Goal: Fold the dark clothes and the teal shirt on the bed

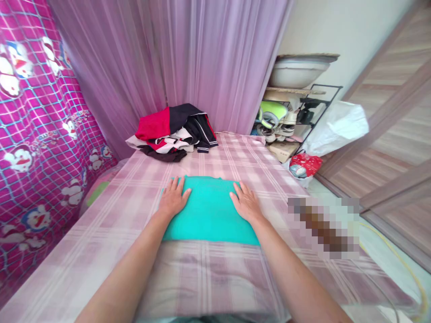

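A turquoise piece of cloth (208, 211), folded into a rough rectangle, lies flat on the plaid bedsheet (232, 157) in front of me. On its left edge rests my left hand (173, 197), palm down with the fingers spread. My right hand (247, 202) lies flat in the same way on its right side, toward the far corner. Neither hand grips the cloth. Whether it is a garment, I cannot tell from its folded shape.
A heap of red, navy and white clothes (175, 130) sits at the far end, before the purple curtain (202, 54). Pink patterned fabric (50, 134) hangs at left. A shoe rack (311, 112) stands at back right. A blurred-out patch (323, 229) covers something at the right edge.
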